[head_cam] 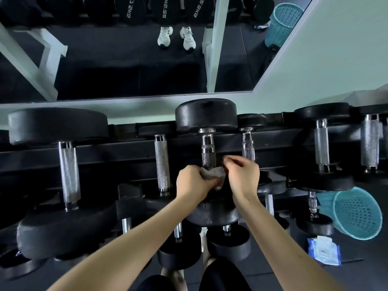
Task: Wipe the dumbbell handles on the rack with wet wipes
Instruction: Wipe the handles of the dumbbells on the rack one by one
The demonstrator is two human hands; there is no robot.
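Note:
A black dumbbell rack [126, 156] runs across the view with several black dumbbells on it. The middle dumbbell has a knurled chrome handle [208, 153]. My left hand [194, 182] grips a crumpled white wet wipe [213, 174] against the near end of that handle. My right hand [243, 177] is just right of the handle, fingers pinched together near the wipe's upper edge; whether it touches the wipe is unclear. Other chrome handles stand to the left [161, 162] and right [248, 147].
A teal mesh basket [357, 213] lies tipped on the floor at the right, with a blue pack of wet wipes [323, 250] beside it. A mirror [126, 66] behind the rack reflects the floor and white shoes. Smaller dumbbells sit on the lower tier.

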